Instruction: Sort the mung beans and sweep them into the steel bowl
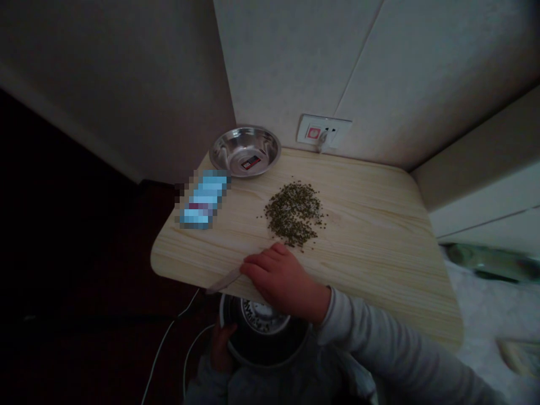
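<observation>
Beans (pixel 295 214) lie just beyond right hand (pixel 282 278).

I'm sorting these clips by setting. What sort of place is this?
Probably a room in a home, not a workshop: a small wooden table pushed into a wall corner, a wall socket just above it, and a steel bowl beside a pile of small green beans.

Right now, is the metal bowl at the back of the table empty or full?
Empty, apart from a small label: the metal bowl shows bare shiny metal inside. The green beans lie spread on the table.
</observation>
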A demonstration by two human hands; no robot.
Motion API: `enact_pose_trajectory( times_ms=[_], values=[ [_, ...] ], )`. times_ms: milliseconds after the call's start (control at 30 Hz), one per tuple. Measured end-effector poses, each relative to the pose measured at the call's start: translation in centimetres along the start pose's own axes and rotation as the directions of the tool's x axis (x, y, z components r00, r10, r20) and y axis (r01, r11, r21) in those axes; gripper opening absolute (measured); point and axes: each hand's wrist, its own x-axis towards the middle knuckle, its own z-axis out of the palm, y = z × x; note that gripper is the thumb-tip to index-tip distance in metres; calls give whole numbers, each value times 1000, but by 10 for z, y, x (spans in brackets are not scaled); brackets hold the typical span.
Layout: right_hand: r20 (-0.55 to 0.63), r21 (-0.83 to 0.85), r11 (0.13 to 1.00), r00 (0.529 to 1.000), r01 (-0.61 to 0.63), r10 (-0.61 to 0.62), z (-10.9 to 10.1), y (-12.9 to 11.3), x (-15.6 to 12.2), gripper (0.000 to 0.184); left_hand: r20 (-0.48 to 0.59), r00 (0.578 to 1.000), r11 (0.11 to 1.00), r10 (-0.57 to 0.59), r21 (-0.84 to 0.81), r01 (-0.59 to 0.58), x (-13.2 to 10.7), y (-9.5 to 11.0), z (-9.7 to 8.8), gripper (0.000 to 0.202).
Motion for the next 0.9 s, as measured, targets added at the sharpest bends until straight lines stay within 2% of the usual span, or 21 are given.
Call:
enact_pose_trajectory(
  times_ms=[100,233,367,467,600,700,767,833,900],
  values=[
    [49,0,999,998,40,-40,3,-1,2,20,10,999,999,37,-9,-37,0,0,-1,20],
    [76,3,999,996,53,-53,1,3,-10,20,66,998,997,16,-73,-11,0,1,2,17],
    [80,4,999,996,49,-49,-5,7,-27,19,38,999,997,18,-72,-16,0,0,3,12],
    [80,9,999,996,37,-37,-10,8,-41,19,37,999,997,-14,-81,17,-1,1,4,20],
    [27,42,999,1000,-13,12,-18,11,-62,19,42,998,996,-36,-86,39,-3,4,6,29],
    [-72,96,988,989,-125,132,-30,21,-74,19,29,1000,999,-3,-38,4,-4,7,7,29],
    [-155,133,956,948,-260,279,-41,32,-75,17,42,999,1000,3,-10,-2,-4,9,9,30],
    [-246,182,888,854,-423,458,-49,43,-73,15,53,999,1000,-6,14,5,-5,10,11,29],
    [-297,254,812,757,-525,582,-52,53,-68,15,57,998,999,-13,36,10,-7,11,12,28]
  ],
)
